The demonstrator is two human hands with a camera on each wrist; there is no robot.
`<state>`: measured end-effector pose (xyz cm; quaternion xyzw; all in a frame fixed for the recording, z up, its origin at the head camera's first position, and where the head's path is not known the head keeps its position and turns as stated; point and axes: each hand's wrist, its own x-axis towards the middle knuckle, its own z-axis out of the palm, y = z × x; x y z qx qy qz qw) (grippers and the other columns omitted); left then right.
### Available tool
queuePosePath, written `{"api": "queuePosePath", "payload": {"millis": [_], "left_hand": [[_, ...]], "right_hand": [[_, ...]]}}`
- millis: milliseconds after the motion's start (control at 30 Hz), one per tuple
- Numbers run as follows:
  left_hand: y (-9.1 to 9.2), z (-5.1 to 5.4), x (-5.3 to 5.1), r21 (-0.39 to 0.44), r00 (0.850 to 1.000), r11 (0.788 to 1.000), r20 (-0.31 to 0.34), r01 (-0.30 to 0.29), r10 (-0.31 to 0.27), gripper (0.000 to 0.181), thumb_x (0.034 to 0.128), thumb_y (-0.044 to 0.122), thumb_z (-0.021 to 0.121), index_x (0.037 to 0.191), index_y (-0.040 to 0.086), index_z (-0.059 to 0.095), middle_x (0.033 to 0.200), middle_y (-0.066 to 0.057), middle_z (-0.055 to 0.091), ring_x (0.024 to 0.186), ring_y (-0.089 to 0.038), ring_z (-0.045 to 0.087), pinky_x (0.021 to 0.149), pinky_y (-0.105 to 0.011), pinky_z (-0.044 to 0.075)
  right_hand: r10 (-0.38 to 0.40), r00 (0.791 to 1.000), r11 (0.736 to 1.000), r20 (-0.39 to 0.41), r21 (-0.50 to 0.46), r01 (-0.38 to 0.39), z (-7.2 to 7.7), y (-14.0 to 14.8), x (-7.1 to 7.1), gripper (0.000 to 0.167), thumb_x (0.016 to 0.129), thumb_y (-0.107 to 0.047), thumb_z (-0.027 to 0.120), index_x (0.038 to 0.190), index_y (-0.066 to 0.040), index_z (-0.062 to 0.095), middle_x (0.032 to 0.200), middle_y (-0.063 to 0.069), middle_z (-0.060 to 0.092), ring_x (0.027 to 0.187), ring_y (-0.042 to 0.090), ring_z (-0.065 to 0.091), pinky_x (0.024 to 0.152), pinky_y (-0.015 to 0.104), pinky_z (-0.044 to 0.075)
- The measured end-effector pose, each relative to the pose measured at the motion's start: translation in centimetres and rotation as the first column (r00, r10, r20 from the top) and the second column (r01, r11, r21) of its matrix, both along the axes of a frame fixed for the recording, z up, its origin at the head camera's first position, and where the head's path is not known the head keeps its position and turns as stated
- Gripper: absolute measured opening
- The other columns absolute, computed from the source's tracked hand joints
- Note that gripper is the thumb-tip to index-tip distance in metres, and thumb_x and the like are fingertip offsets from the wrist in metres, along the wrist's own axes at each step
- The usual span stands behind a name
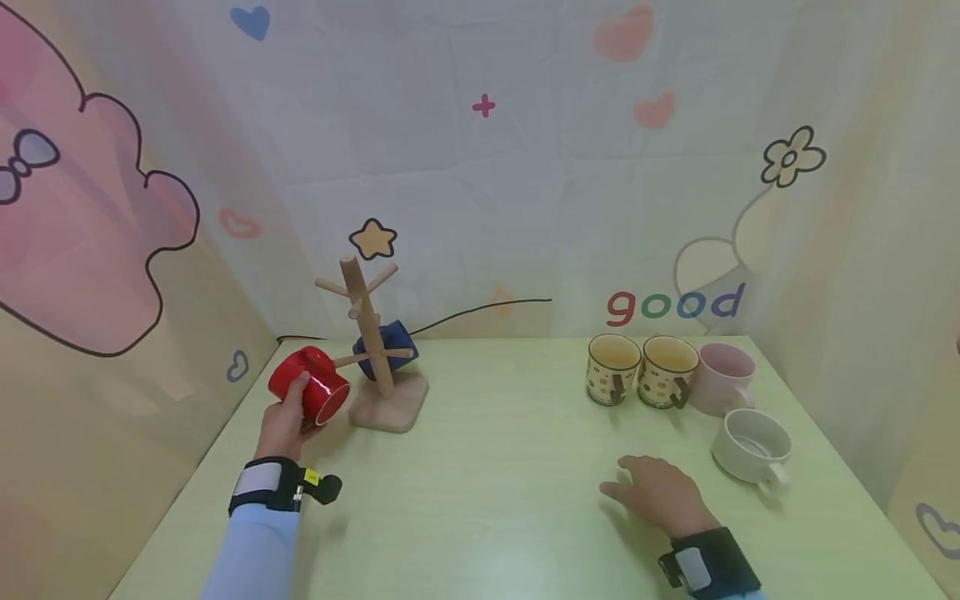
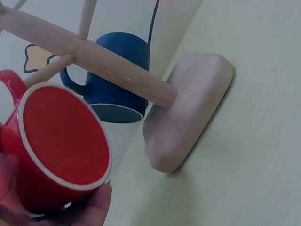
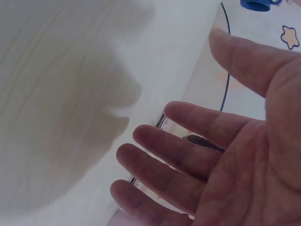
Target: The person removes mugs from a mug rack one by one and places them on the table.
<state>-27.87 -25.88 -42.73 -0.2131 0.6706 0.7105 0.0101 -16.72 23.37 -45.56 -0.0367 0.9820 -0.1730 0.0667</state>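
Observation:
My left hand (image 1: 288, 421) grips a red mug (image 1: 318, 385), its thumb on the mug's side. The mug is tilted, its base towards the left wrist camera. Beside it a peg of the wooden mug tree (image 1: 367, 325) reaches towards the mug; I cannot tell whether the peg passes through the handle (image 2: 14, 84). A dark blue mug (image 2: 120, 52) hangs tilted on the tree's far side, partly hidden by the post. My right hand (image 1: 660, 496) hovers over the table with fingers spread and relaxed, holding nothing; the right wrist view shows its palm (image 3: 254, 174).
Two cream patterned mugs (image 1: 613, 367) stand at the table's back right, beside a pink mug (image 1: 722, 375). Nearer, a white cup (image 1: 750, 446) stands right of my right hand. A printed curtain (image 1: 480, 192) hangs behind the table (image 1: 480, 500).

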Motion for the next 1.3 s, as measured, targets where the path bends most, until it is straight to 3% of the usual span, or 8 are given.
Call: {"api": "queuePosePath", "payload": {"millis": [100, 233, 400, 567, 767, 933, 1133, 1300], "left_hand": [[0.2, 0.4, 0.5, 0.002, 0.997, 0.997, -0.034, -0.074, 0.074, 0.095, 0.0959, 0.061, 0.050, 0.158, 0.005, 0.005, 0.160, -0.018, 0.023, 0.139, -0.037, 0.030, 0.109, -0.045, 0.038], [0.8, 1.0, 0.9, 0.003, 0.980, 0.984, -0.086, -0.178, 0.178, 0.092, 0.0950, 0.060, 0.053, 0.157, 0.009, 0.009, 0.159, -0.013, 0.026, 0.140, -0.033, 0.030, 0.109, -0.042, 0.038], [1.8, 1.7, 1.2, 0.004, 0.955, 0.975, -0.199, -0.224, 0.220, 0.085, 0.0959, 0.053, 0.058, 0.156, 0.013, 0.014, 0.156, -0.007, 0.030, 0.139, -0.028, 0.032, 0.109, -0.040, 0.039], [3.2, 2.3, 1.4, -0.008, 0.921, 0.982, -0.350, -0.187, 0.172, 0.075, 0.0971, 0.037, 0.063, 0.154, 0.015, 0.020, 0.154, -0.005, 0.034, 0.139, -0.026, 0.034, 0.109, -0.043, 0.039], [5.0, 2.9, 1.8, -0.125, 0.884, 0.981, -0.462, -0.149, 0.075, 0.080, 0.0913, 0.021, 0.072, 0.153, 0.014, 0.022, 0.150, -0.007, 0.036, 0.137, -0.028, 0.034, 0.103, -0.050, 0.044], [6.7, 3.1, 2.1, -0.195, 0.862, 0.976, -0.507, -0.096, -0.017, 0.085, 0.0872, 0.018, 0.077, 0.153, 0.015, 0.022, 0.149, -0.006, 0.037, 0.135, -0.027, 0.036, 0.100, -0.050, 0.046], [8.5, 3.4, 2.4, -0.220, 0.830, 0.974, -0.553, -0.056, -0.078, 0.084, 0.0857, 0.016, 0.078, 0.151, 0.014, 0.025, 0.146, -0.004, 0.040, 0.132, -0.023, 0.038, 0.101, -0.047, 0.046], [9.9, 3.3, 2.9, -0.254, 0.815, 0.967, -0.561, -0.005, -0.143, 0.084, 0.0841, 0.018, 0.080, 0.150, 0.012, 0.028, 0.145, -0.005, 0.042, 0.130, -0.025, 0.040, 0.097, -0.049, 0.049]], "right_hand": [[0.004, 1.000, 1.000, 0.004, 0.002, -0.004, 0.1, -0.1, 0.0, 0.059, 0.091, -0.043, 0.067, 0.122, 0.007, 0.063, 0.120, 0.026, 0.064, 0.116, 0.047, 0.057, 0.094, 0.060, 0.045], [0.008, 1.000, 1.000, 0.006, 0.004, -0.008, 0.3, -0.2, 0.0, 0.059, 0.091, -0.043, 0.067, 0.122, 0.007, 0.063, 0.119, 0.026, 0.065, 0.115, 0.046, 0.057, 0.094, 0.060, 0.045], [0.007, 1.000, 1.000, 0.006, 0.005, -0.007, 0.4, -0.2, 0.0, 0.060, 0.091, -0.044, 0.066, 0.123, 0.006, 0.063, 0.119, 0.026, 0.064, 0.116, 0.046, 0.057, 0.094, 0.060, 0.045], [0.004, 1.000, 1.000, 0.013, -0.001, -0.004, 0.3, -0.3, 0.0, 0.060, 0.091, -0.044, 0.067, 0.123, 0.006, 0.063, 0.119, 0.026, 0.065, 0.116, 0.047, 0.057, 0.094, 0.060, 0.045], [0.002, 1.000, 1.000, 0.019, -0.002, -0.002, 0.3, -0.4, 0.0, 0.060, 0.091, -0.044, 0.067, 0.124, 0.006, 0.062, 0.119, 0.026, 0.064, 0.116, 0.047, 0.057, 0.095, 0.061, 0.044], [0.003, 1.000, 1.000, 0.019, -0.005, -0.002, 0.5, -0.5, 0.1, 0.060, 0.091, -0.043, 0.067, 0.124, 0.007, 0.062, 0.120, 0.026, 0.064, 0.116, 0.047, 0.056, 0.095, 0.061, 0.044], [-0.001, 1.000, 1.000, 0.028, -0.009, 0.001, 0.6, -0.5, 0.3, 0.060, 0.092, -0.042, 0.066, 0.125, 0.007, 0.061, 0.121, 0.027, 0.063, 0.117, 0.048, 0.056, 0.095, 0.061, 0.044], [0.000, 1.000, 1.000, 0.019, -0.011, 0.000, 0.7, -0.6, 0.3, 0.060, 0.091, -0.043, 0.067, 0.124, 0.007, 0.062, 0.119, 0.027, 0.064, 0.115, 0.047, 0.057, 0.094, 0.061, 0.045]]}}
